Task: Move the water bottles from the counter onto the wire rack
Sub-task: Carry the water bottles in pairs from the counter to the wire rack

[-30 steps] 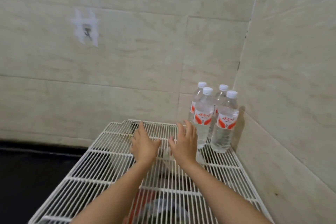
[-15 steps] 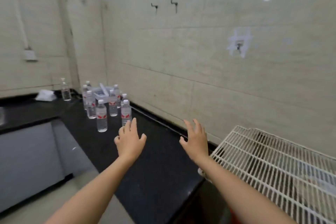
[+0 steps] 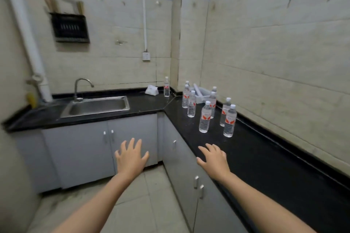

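Black counter [image 3: 265, 161]: polished dark stone running along the right wall and round the corner; every place below is given relative to it.
Water bottles [image 3: 205, 117]: clear plastic, white caps, standing upright in a loose cluster on the counter's far stretch toward the corner; one more bottle [image 3: 166, 87] stands apart, past the corner by the back wall.
Nearest pair: one bottle toward the counter's front edge, another [image 3: 229, 121] closer to the wall, just beside a third.
Wire rack: not in view.
Left hand [image 3: 130, 157]: spread flat, fingers apart, holding nothing, out in front of the counter over the floor and cabinet doors.
Right hand [image 3: 214, 159]: also spread and empty, hovering at the counter's front edge, well short of the bottles.
Step in hand: a reach toward the cluster, as I judge it.
Doing it well: take the two nearest bottles first, one per hand, wrapping each around the labelled middle; lift straight up so that neighbours close by are not knocked over.
Risk: the bottles by the wall stand tight together, so a sideways sweep could topple them.
Labels: red and white bands with a red wing-like mark; any lettering is too small to read.
Other: steel sink [image 3: 98, 106] set in the counter's far-left run; white packet [image 3: 151, 90] by the back wall.
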{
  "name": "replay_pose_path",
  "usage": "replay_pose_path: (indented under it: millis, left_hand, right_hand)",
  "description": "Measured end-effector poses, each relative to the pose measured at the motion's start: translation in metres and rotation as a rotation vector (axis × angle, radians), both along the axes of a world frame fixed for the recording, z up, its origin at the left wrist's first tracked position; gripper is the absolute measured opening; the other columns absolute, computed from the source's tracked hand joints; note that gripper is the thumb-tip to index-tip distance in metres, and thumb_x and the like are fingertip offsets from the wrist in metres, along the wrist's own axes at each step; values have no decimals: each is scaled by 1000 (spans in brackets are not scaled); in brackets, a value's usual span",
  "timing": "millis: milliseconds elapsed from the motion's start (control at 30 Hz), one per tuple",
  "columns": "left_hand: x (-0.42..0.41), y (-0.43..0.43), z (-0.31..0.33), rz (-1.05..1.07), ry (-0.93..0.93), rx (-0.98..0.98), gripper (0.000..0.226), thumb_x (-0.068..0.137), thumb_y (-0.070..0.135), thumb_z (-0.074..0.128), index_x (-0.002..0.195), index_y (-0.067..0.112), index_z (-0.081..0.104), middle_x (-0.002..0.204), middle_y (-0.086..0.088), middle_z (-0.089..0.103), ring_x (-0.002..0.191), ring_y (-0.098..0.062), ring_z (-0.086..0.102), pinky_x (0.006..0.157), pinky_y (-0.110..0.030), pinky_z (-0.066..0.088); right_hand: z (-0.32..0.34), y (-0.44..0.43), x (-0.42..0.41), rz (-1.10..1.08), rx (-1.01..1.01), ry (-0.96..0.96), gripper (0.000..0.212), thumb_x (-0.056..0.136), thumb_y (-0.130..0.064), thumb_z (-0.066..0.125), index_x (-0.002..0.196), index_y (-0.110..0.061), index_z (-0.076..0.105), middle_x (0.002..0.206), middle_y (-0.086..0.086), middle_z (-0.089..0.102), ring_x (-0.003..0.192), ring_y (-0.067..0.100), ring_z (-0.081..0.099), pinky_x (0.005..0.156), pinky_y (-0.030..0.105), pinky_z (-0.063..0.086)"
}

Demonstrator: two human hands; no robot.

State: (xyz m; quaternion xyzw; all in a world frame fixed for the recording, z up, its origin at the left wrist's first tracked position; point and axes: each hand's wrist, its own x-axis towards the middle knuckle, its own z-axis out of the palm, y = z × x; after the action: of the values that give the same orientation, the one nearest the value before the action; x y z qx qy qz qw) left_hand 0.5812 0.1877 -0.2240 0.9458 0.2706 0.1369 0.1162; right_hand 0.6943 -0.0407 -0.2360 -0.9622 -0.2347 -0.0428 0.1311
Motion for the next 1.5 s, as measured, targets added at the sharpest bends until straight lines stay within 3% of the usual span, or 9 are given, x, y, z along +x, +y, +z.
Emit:
replay_pose_path:
  millis: [200,500,767,1100,1500]
  left_hand:
    - [-18,60,-15,120,-42,-99,48,93,41,39,134,18,43,142,0,46,138,-24,25,110,-44,20]
    - [25,144,-5,232,-137,-91,44,92,37,43,131,17,47,136,-4,52,136,-22,28,110,-41,18]
    - [125,228,38,294,-248,-20,45,91,36,44,133,18,46,137,-3,52,136,-23,29,110,-41,19]
    - [234,287,-7,317,-237,-168,47,90,34,48,133,16,45,131,-9,55,132,-23,34,107,-42,23]
    - [459,364,-28,35,-251,-304,46,89,36,49,131,17,45,129,-6,57,131,-23,35,105,-42,25]
  right_hand:
    - [-10,75,11,111,-26,29,48,92,-42,42,137,-24,40,150,5,29,140,21,19,111,39,19]
    - [-6,180,91,252,83,23,45,93,-39,45,133,-20,46,149,6,32,140,20,21,111,38,19]
    - [26,286,194,319,204,-8,42,91,-37,48,128,-16,52,144,7,39,136,21,26,108,37,22]
    - [-4,336,296,306,102,48,40,91,-37,46,126,-18,51,140,2,40,135,19,27,107,35,24]
    - [-2,367,454,5,48,-17,39,89,-40,49,122,-20,56,134,3,46,129,20,34,103,37,31]
